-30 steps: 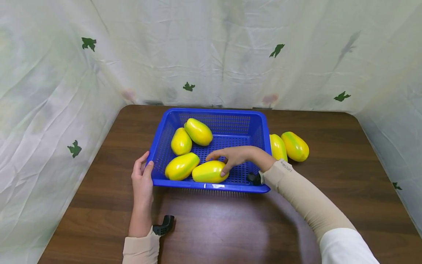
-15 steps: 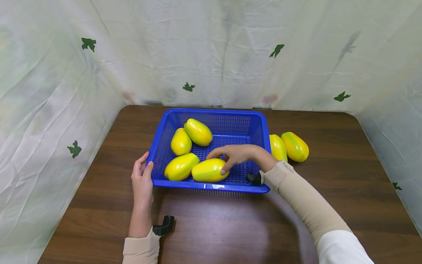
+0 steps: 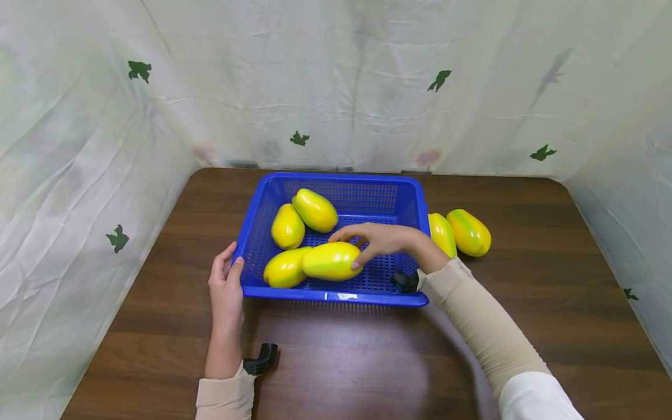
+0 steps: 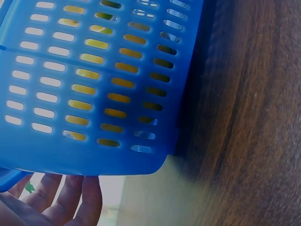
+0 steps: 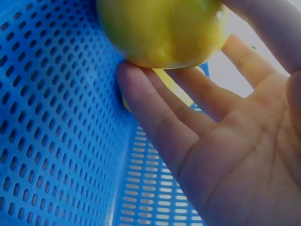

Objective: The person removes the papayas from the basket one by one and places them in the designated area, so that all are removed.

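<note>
Pinching right hand [image 3: 385,238]: fingers are curling partway round a glossy, oblong yellow-green fruit [image 3: 332,262] inside the basket [image 3: 388,298].
Left hand [image 3: 227,280]: fingers are gripping the basket's rim.
Basket: rectangular, slotted blue plastic is standing on the wood-grained desk [image 3: 357,356], cradling three other fruits [image 3: 316,210].

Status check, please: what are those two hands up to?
Left hand gripping rim of blue basket. Right hand holding one yellow fruit inside. Three other fruits there, two fruits outside. Nothing visibly blocking upward path.
</note>
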